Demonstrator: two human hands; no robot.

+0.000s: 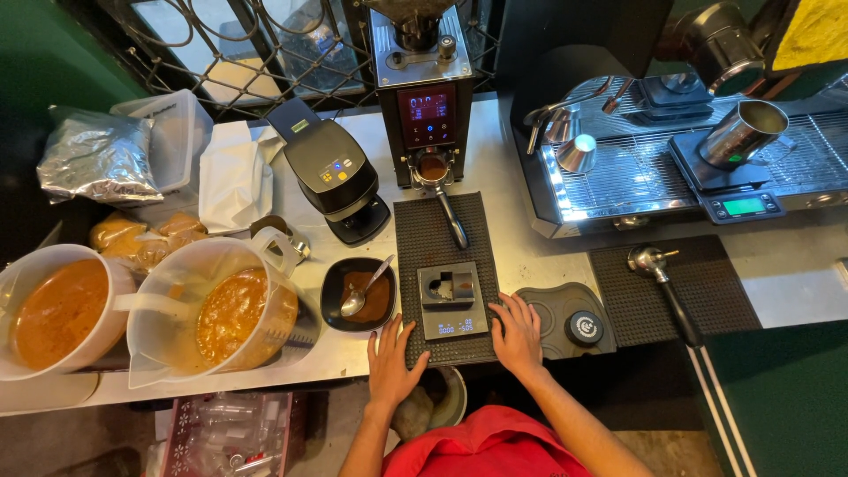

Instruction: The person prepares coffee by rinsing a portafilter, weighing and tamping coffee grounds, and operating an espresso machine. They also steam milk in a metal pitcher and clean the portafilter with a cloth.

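Both hands down flat on the black ribbed rubber mat (424,238) at the counter edge: left hand (391,362) open, fingers spread, right hand (517,336) open too. Between them sits the small grey square digital scale (450,305), display lit, touching neither. Beyond, the steel portafilter (439,185) hangs under the black coffee grinder (424,88).

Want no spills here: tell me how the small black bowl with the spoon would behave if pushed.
The black bowl looks shallow and wide, so it would likely slide rather than tip. The spoon leans loose on its rim and may swing or fall out. Brown powder inside could scatter if jolted. It sits beside the left hand.
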